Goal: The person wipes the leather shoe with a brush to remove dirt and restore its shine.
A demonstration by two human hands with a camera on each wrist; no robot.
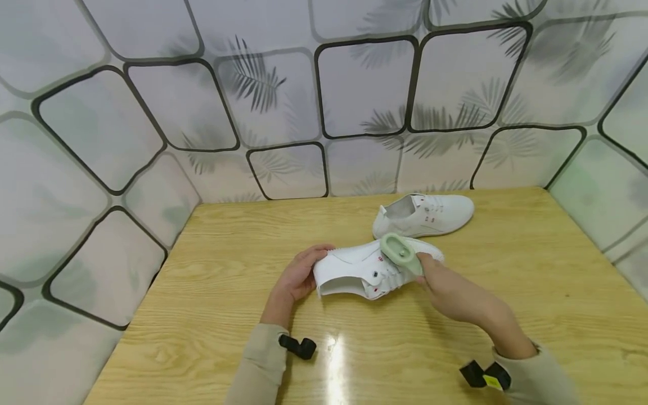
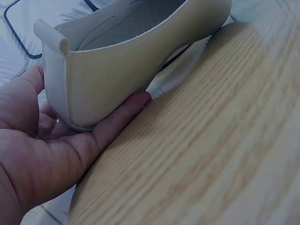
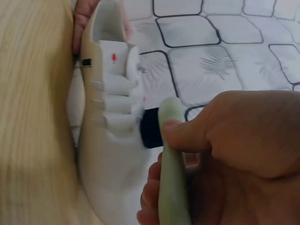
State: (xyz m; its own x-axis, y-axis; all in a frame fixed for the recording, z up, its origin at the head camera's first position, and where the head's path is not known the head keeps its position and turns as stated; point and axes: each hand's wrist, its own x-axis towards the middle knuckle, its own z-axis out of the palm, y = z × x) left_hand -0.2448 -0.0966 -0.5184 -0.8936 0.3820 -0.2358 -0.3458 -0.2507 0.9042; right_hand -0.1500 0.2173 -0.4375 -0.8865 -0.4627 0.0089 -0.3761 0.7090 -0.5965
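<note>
A white lace-up shoe lies tilted on its side, its opening facing me. My left hand holds it by the heel; in the left wrist view the fingers curl beneath the heel, next to the tabletop. With my right hand I grip a pale green brush over the front half of the shoe. In the right wrist view the thumb presses along the brush handle, and the dark bristles meet the shoe's side beside the laces.
A second white shoe stands upright just behind the first, toe to the right. Both are on a wood-grain table. Patterned panels with leaf prints rise along the back and both sides of the table.
</note>
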